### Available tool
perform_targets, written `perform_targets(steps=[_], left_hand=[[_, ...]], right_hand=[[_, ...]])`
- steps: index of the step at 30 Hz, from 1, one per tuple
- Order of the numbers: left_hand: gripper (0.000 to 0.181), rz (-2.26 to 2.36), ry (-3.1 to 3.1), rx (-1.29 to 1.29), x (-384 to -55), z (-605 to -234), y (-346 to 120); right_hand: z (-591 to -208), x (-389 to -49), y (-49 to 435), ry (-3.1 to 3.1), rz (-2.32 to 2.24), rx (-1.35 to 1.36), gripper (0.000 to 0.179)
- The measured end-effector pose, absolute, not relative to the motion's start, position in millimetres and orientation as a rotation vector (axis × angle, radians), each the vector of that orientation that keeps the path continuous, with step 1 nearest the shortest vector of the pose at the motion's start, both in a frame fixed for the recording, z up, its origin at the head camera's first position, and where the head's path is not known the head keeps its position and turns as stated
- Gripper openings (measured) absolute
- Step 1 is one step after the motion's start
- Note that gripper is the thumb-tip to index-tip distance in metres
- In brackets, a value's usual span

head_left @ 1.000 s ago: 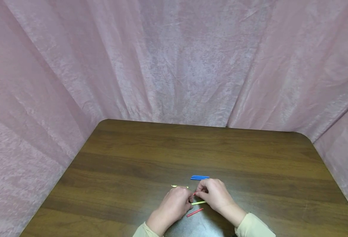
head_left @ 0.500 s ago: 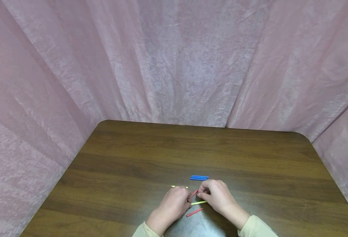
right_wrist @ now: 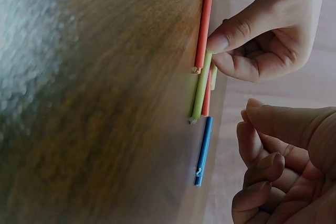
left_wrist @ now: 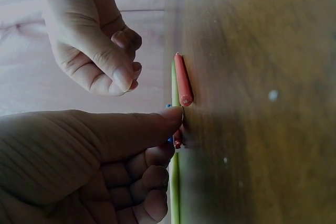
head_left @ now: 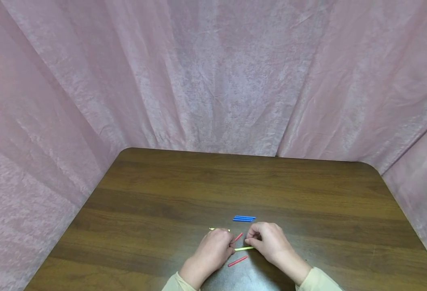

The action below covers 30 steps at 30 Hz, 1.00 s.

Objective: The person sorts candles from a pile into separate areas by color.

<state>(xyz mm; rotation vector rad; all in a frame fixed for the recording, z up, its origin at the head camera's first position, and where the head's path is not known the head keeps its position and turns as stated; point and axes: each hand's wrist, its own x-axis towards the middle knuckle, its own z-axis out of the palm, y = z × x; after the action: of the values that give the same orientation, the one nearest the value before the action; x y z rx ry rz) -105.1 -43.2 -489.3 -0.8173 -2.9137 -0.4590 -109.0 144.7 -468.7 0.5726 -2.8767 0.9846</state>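
Observation:
In the head view my left hand (head_left: 215, 248) rests low on the table, its thumb and index finger pinching the near end of a slanting red candle (head_left: 238, 237). A yellow-green candle (head_left: 244, 248) lies right at those fingertips, its left end by the thumb. Another red candle (head_left: 237, 261) lies closer to me. My right hand (head_left: 268, 240) hovers just right of the slanting candle, fingers curled, thumb and index tips together around nothing in the right wrist view. Part of the slanting candle is hidden behind my left thumb (left_wrist: 170, 119) in the left wrist view.
Several blue candles (head_left: 244, 218) lie side by side beyond the hands. A pale yellow piece (head_left: 213, 229) shows partly behind the left hand. The wooden table (head_left: 162, 182) ends at a back edge before pink curtains (head_left: 235, 81).
My right hand has let go of the slanting red candle and drawn back slightly to the right, exposing more of it. The left hand has stayed in place.

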Motion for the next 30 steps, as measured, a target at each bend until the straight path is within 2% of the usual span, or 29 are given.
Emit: perform_targets(steps=[30], left_hand=[[0.032,-0.526,-2.918,-0.8,-106.4,-482.3,-48.8]], right_hand=[[-470.5,-104.7,156.8,-2.851,1.044,0.559,0.022]])
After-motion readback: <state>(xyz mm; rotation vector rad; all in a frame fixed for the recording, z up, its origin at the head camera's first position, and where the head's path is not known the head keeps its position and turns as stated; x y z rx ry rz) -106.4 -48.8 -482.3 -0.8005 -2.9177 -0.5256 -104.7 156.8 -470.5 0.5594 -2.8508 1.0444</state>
